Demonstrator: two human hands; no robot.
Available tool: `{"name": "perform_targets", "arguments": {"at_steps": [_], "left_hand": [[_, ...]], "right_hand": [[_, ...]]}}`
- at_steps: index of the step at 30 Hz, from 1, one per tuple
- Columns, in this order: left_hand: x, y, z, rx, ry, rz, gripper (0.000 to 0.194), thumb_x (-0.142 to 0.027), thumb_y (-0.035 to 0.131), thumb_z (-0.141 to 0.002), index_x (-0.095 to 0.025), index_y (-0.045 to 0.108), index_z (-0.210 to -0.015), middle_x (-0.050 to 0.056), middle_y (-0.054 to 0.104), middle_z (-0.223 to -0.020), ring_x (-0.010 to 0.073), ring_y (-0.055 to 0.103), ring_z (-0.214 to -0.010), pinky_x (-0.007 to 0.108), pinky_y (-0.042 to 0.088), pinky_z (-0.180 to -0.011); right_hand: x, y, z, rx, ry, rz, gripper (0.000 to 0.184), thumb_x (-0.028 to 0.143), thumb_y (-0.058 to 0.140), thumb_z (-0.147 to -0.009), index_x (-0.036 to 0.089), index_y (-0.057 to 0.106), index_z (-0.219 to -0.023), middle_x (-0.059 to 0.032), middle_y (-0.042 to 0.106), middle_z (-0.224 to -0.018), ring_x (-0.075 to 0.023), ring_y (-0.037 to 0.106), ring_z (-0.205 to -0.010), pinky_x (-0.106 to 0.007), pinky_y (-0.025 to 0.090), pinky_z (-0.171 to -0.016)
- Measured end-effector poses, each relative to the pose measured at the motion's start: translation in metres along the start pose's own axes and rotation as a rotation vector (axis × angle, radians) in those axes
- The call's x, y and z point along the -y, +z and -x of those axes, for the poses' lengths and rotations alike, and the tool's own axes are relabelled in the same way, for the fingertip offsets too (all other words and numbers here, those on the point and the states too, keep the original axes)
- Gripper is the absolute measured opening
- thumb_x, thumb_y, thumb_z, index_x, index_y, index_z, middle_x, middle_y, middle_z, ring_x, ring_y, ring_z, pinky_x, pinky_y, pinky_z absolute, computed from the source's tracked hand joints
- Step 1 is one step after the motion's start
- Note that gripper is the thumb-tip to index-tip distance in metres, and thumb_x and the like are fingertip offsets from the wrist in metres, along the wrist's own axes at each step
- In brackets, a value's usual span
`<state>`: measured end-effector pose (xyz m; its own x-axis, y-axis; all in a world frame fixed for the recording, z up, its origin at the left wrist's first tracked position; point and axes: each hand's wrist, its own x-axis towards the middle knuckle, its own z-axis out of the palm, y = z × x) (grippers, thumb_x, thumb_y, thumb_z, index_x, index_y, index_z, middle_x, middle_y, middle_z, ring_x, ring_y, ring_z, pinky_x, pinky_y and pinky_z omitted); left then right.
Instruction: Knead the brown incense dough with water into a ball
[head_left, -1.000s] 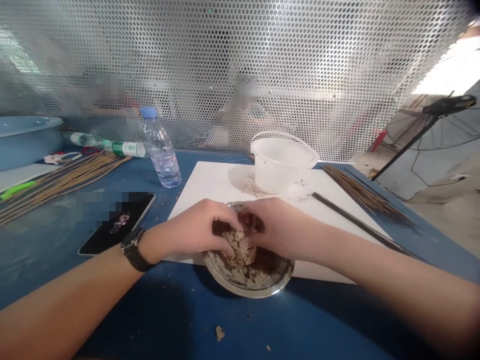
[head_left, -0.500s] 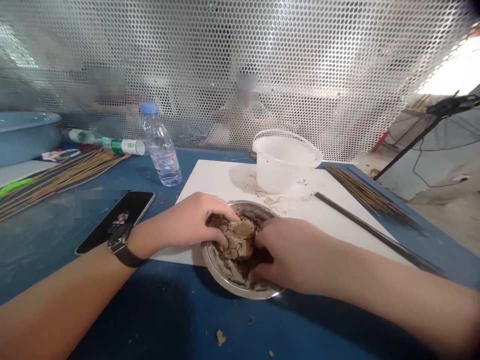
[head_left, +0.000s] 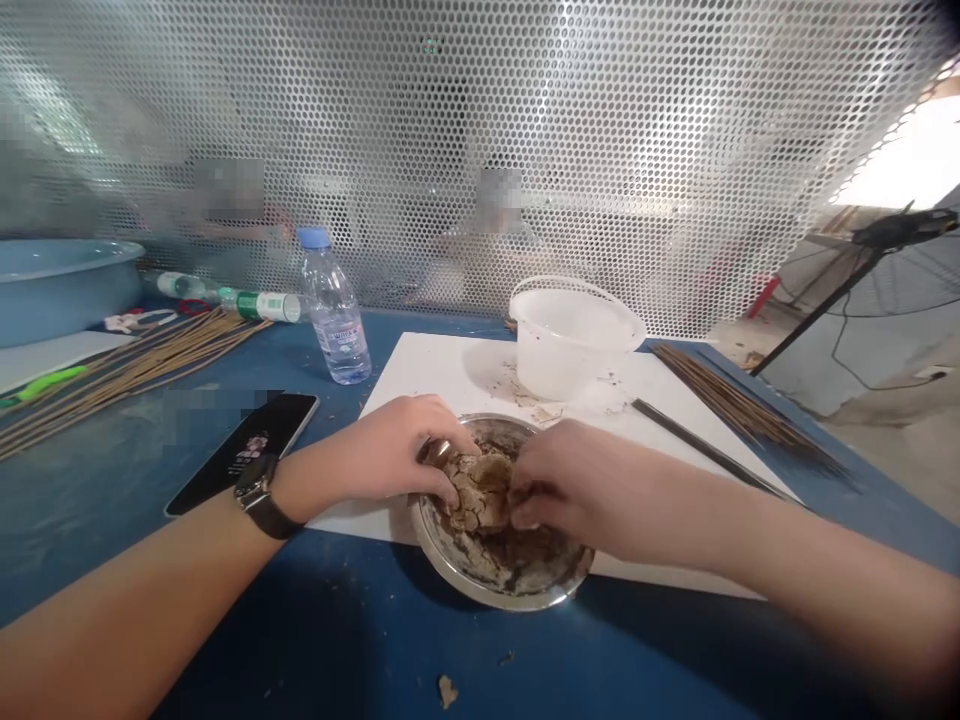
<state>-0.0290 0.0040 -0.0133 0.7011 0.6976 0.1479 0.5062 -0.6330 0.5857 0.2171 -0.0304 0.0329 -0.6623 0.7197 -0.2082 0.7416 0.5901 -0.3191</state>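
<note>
The left hand (head_left: 390, 450) and right hand (head_left: 577, 480) curl their fingers into a cracked brown clump (head_left: 480, 495) from either side. It lies in a steel bowl (head_left: 525, 585) at the near edge of a white board (head_left: 450, 365) on the blue desk (head_left: 225, 600). A plastic tub (head_left: 570, 345) stands at the board's far edge; a phone (head_left: 255, 445) lies left of the board.

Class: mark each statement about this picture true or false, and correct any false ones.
The left hand wears a wristwatch. True.
The right hand grips a spoon. False: its bare fingers press into a cracked brown mass.
The steel bowl sits at the front edge of the white board. True.
The plastic tub is blue. False: it is translucent white.
</note>
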Motion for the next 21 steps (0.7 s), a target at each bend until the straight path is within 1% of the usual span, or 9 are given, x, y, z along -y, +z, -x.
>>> {"name": "perform_targets", "arguments": {"at_steps": [3, 5, 8, 11, 14, 18, 21], "left_hand": [[-0.003, 0.001, -0.001, 0.018, 0.034, -0.001, 0.034, -0.038, 0.084, -0.077, -0.026, 0.076, -0.107, 0.006, 0.072, -0.110, 0.0241, 0.063, -0.106, 0.036, 0.048, -0.092], [-0.005, 0.000, -0.001, 0.021, 0.048, 0.013, 0.032, -0.036, 0.083, -0.078, -0.025, 0.075, -0.107, 0.005, 0.071, -0.114, 0.0234, 0.063, -0.108, 0.035, 0.048, -0.094], [-0.005, -0.001, -0.002, 0.026, 0.034, 0.023, 0.032, -0.036, 0.082, -0.079, -0.025, 0.074, -0.109, 0.005, 0.071, -0.116, 0.0228, 0.063, -0.109, 0.033, 0.048, -0.093], [-0.004, -0.005, -0.001, 0.036, -0.014, -0.005, 0.033, -0.037, 0.081, -0.079, -0.024, 0.075, -0.109, 0.005, 0.071, -0.108, 0.0228, 0.063, -0.102, 0.033, 0.048, -0.086], [-0.003, -0.007, -0.002, 0.037, -0.051, -0.024, 0.031, -0.037, 0.082, -0.078, -0.023, 0.076, -0.105, 0.005, 0.070, -0.100, 0.0221, 0.062, -0.095, 0.032, 0.047, -0.081], [-0.003, -0.005, -0.003, 0.022, -0.081, -0.008, 0.031, -0.030, 0.084, -0.074, -0.022, 0.076, -0.103, 0.004, 0.069, -0.097, 0.0212, 0.061, -0.093, 0.031, 0.046, -0.081], [-0.005, -0.004, -0.004, 0.022, -0.124, -0.009, 0.031, -0.025, 0.086, -0.071, -0.025, 0.078, -0.101, 0.003, 0.068, -0.099, 0.0215, 0.061, -0.096, 0.031, 0.045, -0.083]], "right_hand": [[-0.005, 0.002, -0.006, -0.196, -0.124, -0.104, 0.010, 0.018, 0.067, -0.088, 0.021, 0.077, -0.089, -0.0024, 0.075, -0.086, -0.0167, 0.065, -0.079, -0.026, 0.046, -0.071], [-0.008, 0.011, -0.013, -0.296, -0.190, -0.118, 0.015, 0.011, 0.068, -0.085, 0.020, 0.077, -0.093, -0.0019, 0.075, -0.088, -0.0166, 0.066, -0.082, -0.027, 0.048, -0.075], [-0.014, 0.027, -0.022, -0.391, -0.262, -0.095, 0.017, 0.007, 0.066, -0.084, 0.018, 0.076, -0.093, -0.0027, 0.073, -0.088, -0.0165, 0.064, -0.081, -0.028, 0.049, -0.075], [-0.016, 0.035, -0.023, -0.456, -0.344, -0.033, 0.018, 0.008, 0.061, -0.089, 0.018, 0.076, -0.091, -0.0061, 0.070, -0.090, -0.0190, 0.062, -0.086, -0.031, 0.051, -0.077], [-0.010, 0.030, -0.016, -0.445, -0.374, -0.010, 0.021, 0.010, 0.057, -0.092, 0.019, 0.077, -0.094, -0.0102, 0.067, -0.102, -0.0218, 0.059, -0.095, -0.037, 0.052, -0.086], [0.004, 0.018, 0.003, -0.307, -0.344, 0.062, 0.019, 0.019, 0.059, -0.091, 0.018, 0.076, -0.100, -0.0154, 0.061, -0.108, -0.0281, 0.055, -0.102, -0.045, 0.053, -0.089], [0.007, 0.019, 0.012, -0.238, -0.322, 0.093, 0.022, 0.026, 0.062, -0.090, 0.021, 0.075, -0.107, -0.0156, 0.061, -0.117, -0.0329, 0.051, -0.115, -0.049, 0.050, -0.096]]}}
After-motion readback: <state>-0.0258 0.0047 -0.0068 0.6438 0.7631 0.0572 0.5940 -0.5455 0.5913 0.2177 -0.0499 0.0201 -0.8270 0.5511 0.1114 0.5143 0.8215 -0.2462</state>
